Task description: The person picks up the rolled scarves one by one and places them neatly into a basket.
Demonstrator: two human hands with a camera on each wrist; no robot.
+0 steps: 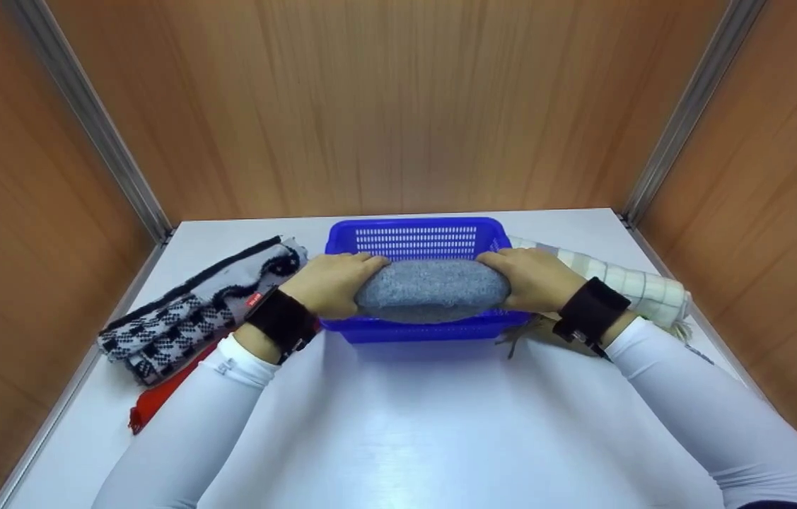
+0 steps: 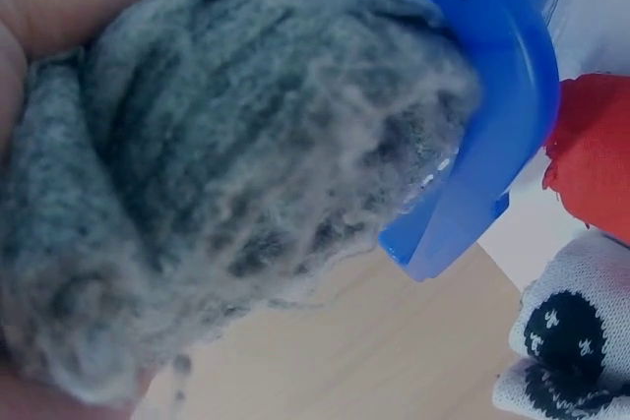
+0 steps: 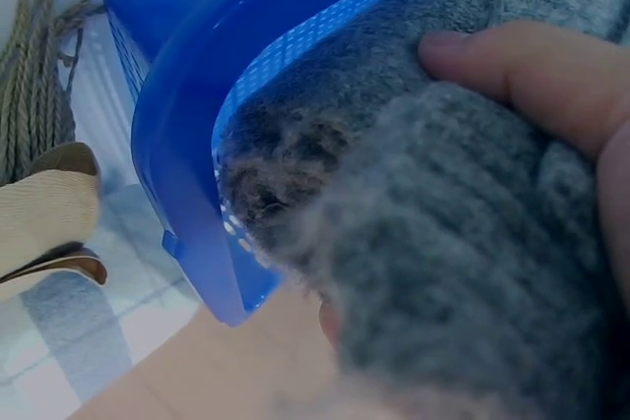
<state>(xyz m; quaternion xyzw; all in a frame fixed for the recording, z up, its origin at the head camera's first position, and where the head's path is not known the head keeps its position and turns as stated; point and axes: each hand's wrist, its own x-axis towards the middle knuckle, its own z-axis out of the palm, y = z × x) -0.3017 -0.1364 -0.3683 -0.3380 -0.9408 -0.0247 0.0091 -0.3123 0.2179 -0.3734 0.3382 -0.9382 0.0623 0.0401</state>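
Between my hands is a rolled grey wool scarf [image 1: 433, 290], held level just over the blue plastic basket [image 1: 416, 225]. My left hand [image 1: 333, 284] grips the scarf's left end, while my right hand [image 1: 534, 280] grips its right end. In the left wrist view, the fuzzy folded end of the scarf [image 2: 266, 135] shows close up beside the basket rim [image 2: 512, 115]. The right wrist view has fingers [image 3: 532, 71] pressing on the scarf's folds [image 3: 453, 223]. Most of the basket's inside is hidden behind the scarf.
Left of the basket lie a black-and-white patterned knit scarf [image 1: 207, 304] and a red cloth [image 1: 165, 396]. A pale checked scarf [image 1: 624, 283] and a beige fringed one [image 3: 44, 223] lie to the right. Wooden panels [image 1: 398, 106] enclose the white table [image 1: 398, 424].
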